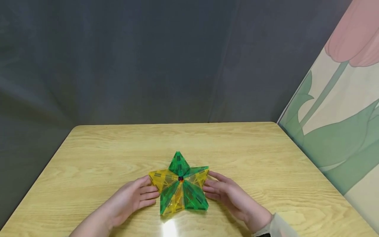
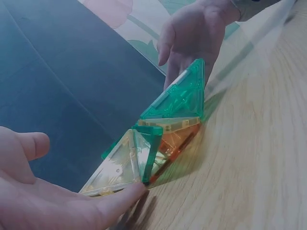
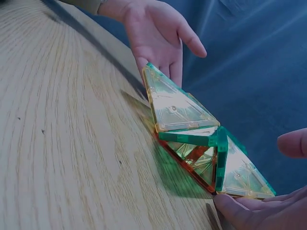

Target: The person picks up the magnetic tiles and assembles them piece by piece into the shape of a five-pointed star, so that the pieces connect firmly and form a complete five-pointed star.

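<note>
A star of translucent green and yellow magnetic tiles (image 1: 193,196) lies on the wooden table, its triangular faces rising to a small dark centre. My left hand (image 1: 131,199) is at its left side, fingers extended and fingertips against the lower edge of the left point. On the opposite side, my right hand (image 1: 229,196) touches the right point with extended fingers. Both thumbs stand away from the tiles, as the wrist views show. An orange-red tile (image 2: 177,139) appears low inside the star in the left wrist view. The star's underside is hidden in the head view.
The light wooden table (image 1: 103,151) has rounded far corners. Behind it hangs a dark grey curtain (image 1: 154,65). To the right stands a panel with a pink tulip print (image 1: 340,115), close along the table's edge.
</note>
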`<state>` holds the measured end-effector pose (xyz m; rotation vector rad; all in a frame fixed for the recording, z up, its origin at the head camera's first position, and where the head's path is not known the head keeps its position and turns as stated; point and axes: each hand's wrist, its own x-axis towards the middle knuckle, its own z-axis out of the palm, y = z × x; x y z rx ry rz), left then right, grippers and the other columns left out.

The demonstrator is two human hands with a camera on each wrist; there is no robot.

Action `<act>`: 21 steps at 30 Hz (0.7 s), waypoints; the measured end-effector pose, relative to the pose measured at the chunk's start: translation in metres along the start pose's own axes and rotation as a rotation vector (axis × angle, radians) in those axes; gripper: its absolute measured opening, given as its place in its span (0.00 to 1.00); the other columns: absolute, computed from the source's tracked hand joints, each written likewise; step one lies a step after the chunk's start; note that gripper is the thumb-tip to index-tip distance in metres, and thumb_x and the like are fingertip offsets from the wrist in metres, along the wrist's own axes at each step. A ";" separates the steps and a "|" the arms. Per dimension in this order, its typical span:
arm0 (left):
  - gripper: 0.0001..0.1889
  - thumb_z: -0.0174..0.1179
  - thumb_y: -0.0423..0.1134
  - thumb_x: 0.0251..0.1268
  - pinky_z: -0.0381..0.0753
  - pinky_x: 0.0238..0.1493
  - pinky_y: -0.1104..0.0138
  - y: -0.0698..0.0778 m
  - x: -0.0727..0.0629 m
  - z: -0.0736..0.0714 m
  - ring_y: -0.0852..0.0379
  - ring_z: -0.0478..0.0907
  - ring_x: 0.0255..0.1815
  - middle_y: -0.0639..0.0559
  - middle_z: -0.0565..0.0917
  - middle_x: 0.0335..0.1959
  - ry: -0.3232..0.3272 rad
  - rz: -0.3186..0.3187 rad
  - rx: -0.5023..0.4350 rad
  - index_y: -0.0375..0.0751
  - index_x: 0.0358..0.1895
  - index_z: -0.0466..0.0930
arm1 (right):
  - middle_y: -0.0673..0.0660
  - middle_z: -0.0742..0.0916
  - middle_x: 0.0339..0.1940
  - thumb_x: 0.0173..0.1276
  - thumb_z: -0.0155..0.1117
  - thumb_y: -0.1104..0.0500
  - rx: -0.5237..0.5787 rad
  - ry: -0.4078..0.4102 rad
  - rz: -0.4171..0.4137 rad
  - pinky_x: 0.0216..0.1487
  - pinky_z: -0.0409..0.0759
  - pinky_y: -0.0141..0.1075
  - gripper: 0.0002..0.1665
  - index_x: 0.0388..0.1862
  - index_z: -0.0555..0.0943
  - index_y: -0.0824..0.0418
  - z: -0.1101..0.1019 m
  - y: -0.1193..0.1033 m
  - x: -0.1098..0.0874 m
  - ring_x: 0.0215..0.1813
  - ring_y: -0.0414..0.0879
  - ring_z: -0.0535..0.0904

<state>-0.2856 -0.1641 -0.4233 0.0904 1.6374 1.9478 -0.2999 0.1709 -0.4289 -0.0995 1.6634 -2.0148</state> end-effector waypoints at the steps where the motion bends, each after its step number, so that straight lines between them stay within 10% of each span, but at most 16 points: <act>1: 0.47 0.42 0.58 0.79 0.70 0.65 0.54 0.000 0.000 0.000 0.32 0.61 0.70 0.18 0.53 0.70 0.009 0.005 -0.010 0.14 0.72 0.35 | 0.75 0.65 0.71 0.76 0.55 0.57 0.011 -0.004 -0.003 0.67 0.70 0.45 0.44 0.78 0.44 0.71 0.001 0.000 0.000 0.67 0.59 0.70; 21: 0.47 0.44 0.58 0.78 0.62 0.70 0.54 0.004 0.006 -0.013 0.29 0.51 0.73 0.18 0.45 0.72 0.013 0.100 -0.079 0.17 0.73 0.35 | 0.79 0.58 0.73 0.74 0.54 0.60 0.076 -0.019 -0.049 0.69 0.67 0.46 0.46 0.78 0.40 0.72 0.011 0.000 0.017 0.68 0.60 0.68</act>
